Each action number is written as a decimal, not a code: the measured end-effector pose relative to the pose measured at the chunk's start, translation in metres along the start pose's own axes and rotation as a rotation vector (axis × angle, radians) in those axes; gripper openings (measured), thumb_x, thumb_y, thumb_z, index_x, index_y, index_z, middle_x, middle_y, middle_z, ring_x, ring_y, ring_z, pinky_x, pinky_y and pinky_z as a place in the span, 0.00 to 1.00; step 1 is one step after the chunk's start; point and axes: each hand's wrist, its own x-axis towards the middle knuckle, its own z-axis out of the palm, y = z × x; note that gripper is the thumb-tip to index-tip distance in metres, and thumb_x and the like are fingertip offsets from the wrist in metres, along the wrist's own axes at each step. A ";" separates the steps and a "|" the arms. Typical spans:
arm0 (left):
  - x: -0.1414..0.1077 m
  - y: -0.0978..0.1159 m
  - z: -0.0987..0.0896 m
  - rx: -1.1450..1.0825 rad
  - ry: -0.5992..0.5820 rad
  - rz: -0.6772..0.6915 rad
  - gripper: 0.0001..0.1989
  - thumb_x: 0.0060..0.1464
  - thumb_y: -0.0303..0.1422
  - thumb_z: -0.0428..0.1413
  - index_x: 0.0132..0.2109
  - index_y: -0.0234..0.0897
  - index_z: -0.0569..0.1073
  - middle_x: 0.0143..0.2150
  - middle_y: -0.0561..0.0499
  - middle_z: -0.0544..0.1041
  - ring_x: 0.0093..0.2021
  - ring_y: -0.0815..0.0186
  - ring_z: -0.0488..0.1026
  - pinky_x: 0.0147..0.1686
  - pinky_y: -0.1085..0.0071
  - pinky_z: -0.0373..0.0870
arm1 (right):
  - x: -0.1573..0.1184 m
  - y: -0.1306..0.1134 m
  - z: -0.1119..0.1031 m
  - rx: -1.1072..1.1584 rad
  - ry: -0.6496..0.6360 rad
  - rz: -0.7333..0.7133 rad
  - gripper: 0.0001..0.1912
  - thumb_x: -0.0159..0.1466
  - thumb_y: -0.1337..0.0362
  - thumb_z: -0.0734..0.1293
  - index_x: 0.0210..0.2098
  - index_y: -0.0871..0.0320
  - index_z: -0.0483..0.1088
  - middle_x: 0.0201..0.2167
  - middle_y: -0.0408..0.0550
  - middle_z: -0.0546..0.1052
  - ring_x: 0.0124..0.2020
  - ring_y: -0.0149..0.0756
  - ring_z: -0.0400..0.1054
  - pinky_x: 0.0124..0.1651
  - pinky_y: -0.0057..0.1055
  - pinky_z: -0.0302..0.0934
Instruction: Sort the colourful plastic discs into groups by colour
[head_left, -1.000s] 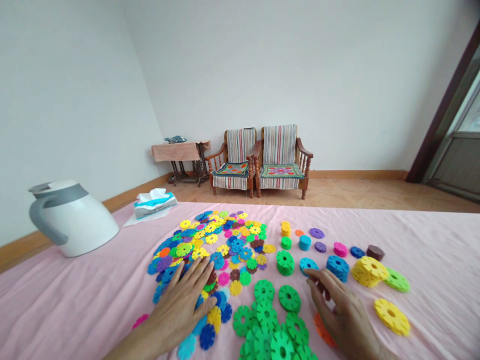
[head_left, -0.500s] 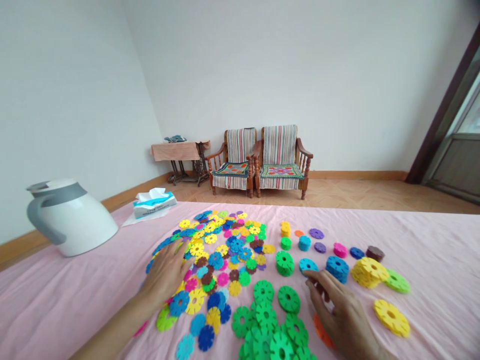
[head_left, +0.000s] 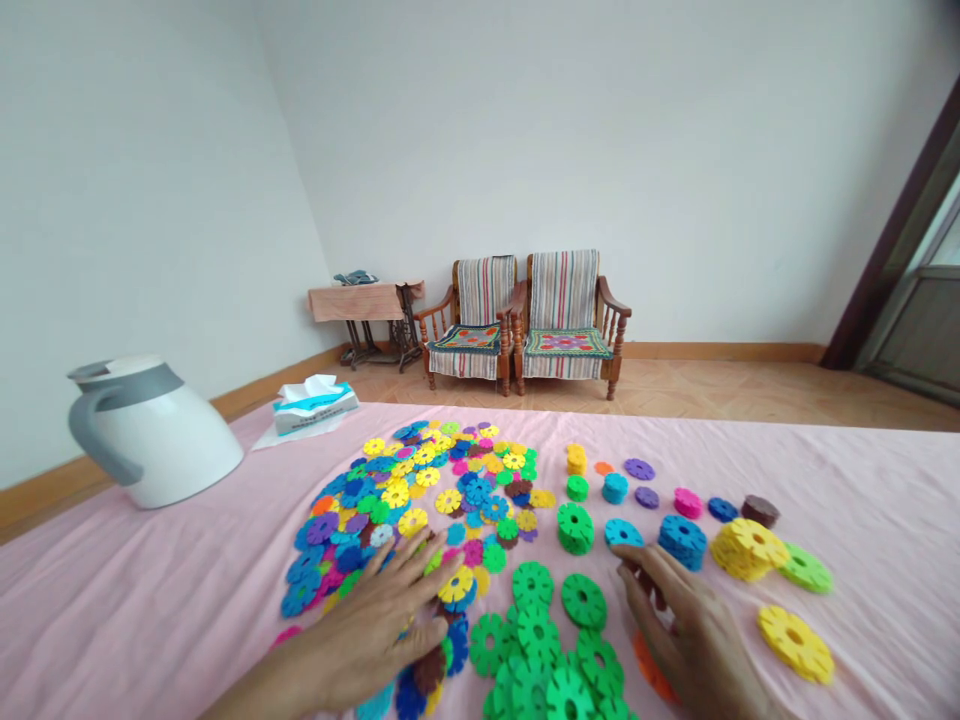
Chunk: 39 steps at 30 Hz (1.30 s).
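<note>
- Head view: the left hand [head_left: 375, 625] lies spread, gripping nothing, on the mixed pile of flower-shaped discs [head_left: 395, 493], which reaches toward the far edge of the pink-covered counter [head_left: 885, 500].
- The right hand [head_left: 682, 620] is curled beside a blue disc [head_left: 622, 533], partly covering an orange disc [head_left: 654, 670]; whether it grips anything, I cannot tell.
- Green discs [head_left: 536, 635] heap between the hands, toward the near edge.
- Beyond the right hand stands a yellow stack [head_left: 750, 548].
- A tissue box [head_left: 315, 412] sits by the far left corner.
</note>
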 end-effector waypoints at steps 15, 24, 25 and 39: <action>0.067 -0.096 -0.003 0.139 0.193 -0.457 0.36 0.60 0.51 0.39 0.68 0.33 0.50 0.70 0.36 0.45 0.69 0.47 0.40 0.62 0.44 0.41 | 0.001 -0.002 -0.002 0.055 -0.022 0.005 0.10 0.67 0.62 0.58 0.46 0.53 0.66 0.31 0.43 0.75 0.29 0.32 0.72 0.30 0.26 0.68; 0.050 -0.044 -0.002 -0.042 0.062 -0.009 0.28 0.62 0.51 0.37 0.66 0.52 0.52 0.70 0.53 0.49 0.69 0.57 0.44 0.64 0.52 0.44 | 0.001 -0.002 -0.001 0.052 -0.027 0.015 0.11 0.67 0.60 0.58 0.46 0.53 0.66 0.31 0.45 0.76 0.28 0.33 0.72 0.30 0.27 0.69; 0.052 -0.043 -0.005 -0.073 0.084 0.017 0.27 0.63 0.50 0.37 0.66 0.52 0.53 0.69 0.55 0.52 0.68 0.59 0.47 0.65 0.56 0.46 | 0.001 -0.001 -0.001 0.045 -0.035 0.001 0.11 0.67 0.60 0.58 0.47 0.53 0.66 0.31 0.45 0.76 0.28 0.33 0.72 0.30 0.27 0.69; 0.101 -0.086 -0.007 0.049 0.183 -0.338 0.35 0.57 0.57 0.39 0.67 0.51 0.50 0.71 0.48 0.43 0.69 0.47 0.39 0.61 0.40 0.39 | 0.001 -0.002 -0.001 0.072 -0.030 0.026 0.10 0.67 0.59 0.58 0.43 0.53 0.68 0.32 0.46 0.77 0.29 0.34 0.73 0.31 0.27 0.69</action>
